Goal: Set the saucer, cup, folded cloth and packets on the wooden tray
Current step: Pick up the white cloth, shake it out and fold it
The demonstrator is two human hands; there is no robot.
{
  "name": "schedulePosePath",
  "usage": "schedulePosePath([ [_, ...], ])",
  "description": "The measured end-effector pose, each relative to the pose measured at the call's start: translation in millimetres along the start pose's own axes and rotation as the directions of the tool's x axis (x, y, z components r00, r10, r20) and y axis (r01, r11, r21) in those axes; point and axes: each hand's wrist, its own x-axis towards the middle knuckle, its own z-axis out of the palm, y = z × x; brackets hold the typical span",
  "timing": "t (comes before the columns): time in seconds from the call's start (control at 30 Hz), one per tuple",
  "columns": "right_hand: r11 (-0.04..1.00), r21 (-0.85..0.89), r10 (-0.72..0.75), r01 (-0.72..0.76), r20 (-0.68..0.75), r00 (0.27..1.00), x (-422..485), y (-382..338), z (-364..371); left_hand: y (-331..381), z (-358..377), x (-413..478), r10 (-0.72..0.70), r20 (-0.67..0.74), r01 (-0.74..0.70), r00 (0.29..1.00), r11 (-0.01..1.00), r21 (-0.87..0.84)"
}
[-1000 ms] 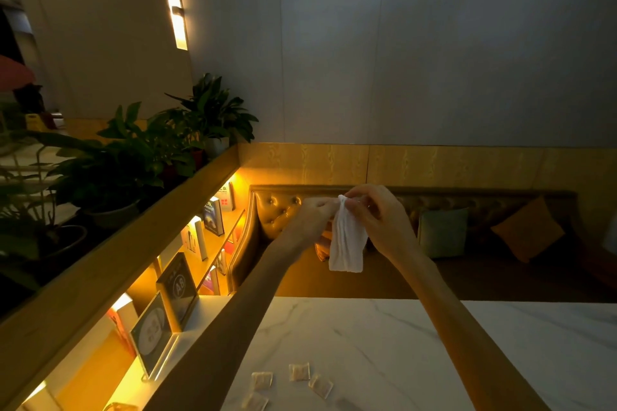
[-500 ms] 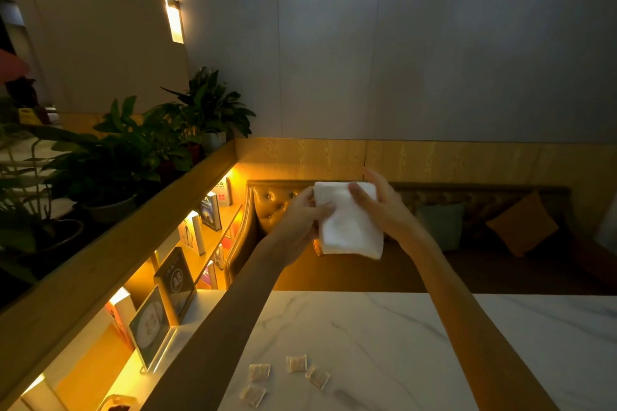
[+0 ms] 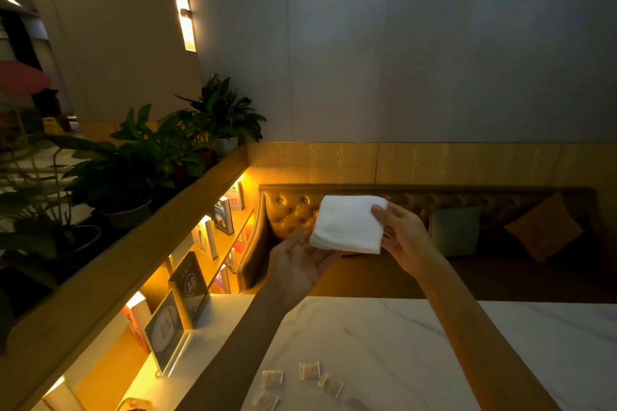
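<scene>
Above the table (image 3: 384, 337), cloth (image 3: 349, 223) (right hand (image 3: 405, 237) pinching) part-hides left hand (image 3: 297, 264).

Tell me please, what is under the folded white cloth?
Beneath the folded cloth the left hand lies palm up at its near corner, while the right hand pinches the right edge. The cloth covers the left fingertips, so how far they reach cannot be seen.

A marble table (image 3: 400, 340) stands before a tufted sofa (image 3: 290, 210) bearing a green cushion (image 3: 454, 230) and an orange cushion (image 3: 544, 227). At left, potted plants (image 3: 133, 160) line a ledge (image 3: 133, 260) above lit books (image 3: 222, 215), under a glowing wall lamp (image 3: 183, 10).
</scene>
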Motion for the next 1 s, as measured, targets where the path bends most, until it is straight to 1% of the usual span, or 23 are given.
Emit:
schedulePosePath([
  [0.07,0.996,-0.085,-0.026,0.028,0.026,0.999,1,-7,3,5,-1,1,-0.068,-0.057,0.072,0.996,0.995,0.063],
  [0.17,0.987,-0.154,-0.021,0.034,0.087,0.996,4,-10,6,15,3,7,-0.11,-0.053,0.12,0.993,0.965,0.235],
  [0.23,0.982,-0.186,-0.006,0.029,0.124,0.992,4,-10,8,20,9,12,-0.072,-0.072,0.092,0.995,0.935,0.342],
  [0.3,0.978,-0.206,-0.007,0.037,0.143,0.99,4,-10,8,24,12,16,0.005,-0.097,0.042,0.995,0.88,0.473],
  [0.37,0.978,-0.205,-0.017,0.045,0.139,0.99,3,-11,8,29,13,20,0.088,-0.065,-0.032,0.994,0.801,0.598],
  [0.43,0.983,-0.182,-0.007,0.026,0.104,0.995,3,-11,5,33,11,22,0.149,-0.03,-0.093,0.988,0.748,0.658],
  [0.5,0.985,-0.165,0.062,-0.042,0.118,0.991,4,-12,1,36,10,26,0.186,-0.023,-0.121,0.982,0.725,0.678],
  [0.57,0.971,-0.189,0.176,-0.144,0.17,0.97,2,-13,-4,38,9,29,0.181,-0.025,-0.121,0.983,0.75,0.651],
  [0.6,0.963,-0.2,0.215,-0.178,0.178,0.96,2,-13,-6,40,8,30,0.139,-0.027,-0.093,0.99,0.782,0.617],
  [0.67,0.963,-0.175,0.228,-0.205,0.126,0.965,1,-10,-9,42,3,29,-0.001,0.003,0.0,1.0,0.821,0.571],
  [0.73,0.968,-0.121,0.226,-0.218,0.058,0.972,0,-6,-12,40,-5,27,-0.105,0.025,0.069,0.994,0.799,0.597],
  [0.77,0.967,-0.096,0.243,-0.237,0.06,0.968,-1,-5,-14,38,-8,26,-0.124,0.028,0.081,0.992,0.786,0.613],
  [0.83,0.953,-0.076,0.301,-0.293,0.15,0.942,-5,-3,-18,33,-13,26,-0.112,0.028,0.069,0.993,0.77,0.634],
  [0.9,0.941,-0.111,0.336,-0.319,0.238,0.911,-10,-2,-21,32,-16,26,-0.079,0.038,0.036,0.996,0.766,0.642],
  [0.93,0.94,-0.136,0.337,-0.312,0.241,0.91,-12,-1,-23,32,-18,26,-0.068,0.055,0.017,0.996,0.765,0.644],
  [1.0,0.953,-0.149,0.289,-0.263,0.192,0.938,-14,1,-25,32,-20,25,-0.04,0.105,-0.039,0.994,0.754,0.655],
])
